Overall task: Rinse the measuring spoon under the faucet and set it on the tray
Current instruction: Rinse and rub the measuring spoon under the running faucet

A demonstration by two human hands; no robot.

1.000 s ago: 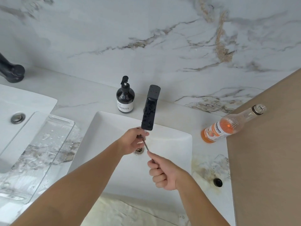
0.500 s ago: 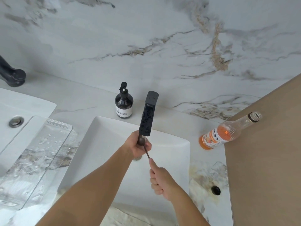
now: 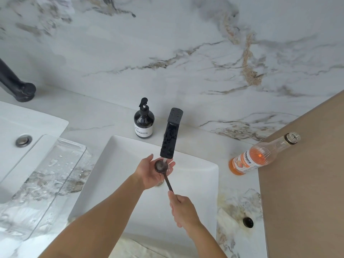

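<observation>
so the clear plastic tray sits wet on the left of the marble table, waiting. My left hand is cupped open under the dark round-bowled measuring spoon, right under the black faucet stream. Right hand is wrapped round its handle. Mid-rinse I reckon; next it swings left to the tray, over the white sink

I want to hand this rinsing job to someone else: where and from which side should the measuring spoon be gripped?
By the near end of its thin handle, coming from the front of the sink. The measuring spoon points bowl-first under the faucet, so the handle trails toward the person, dry and free; the right hand grips there, while the left hand cups the bowl.
</observation>
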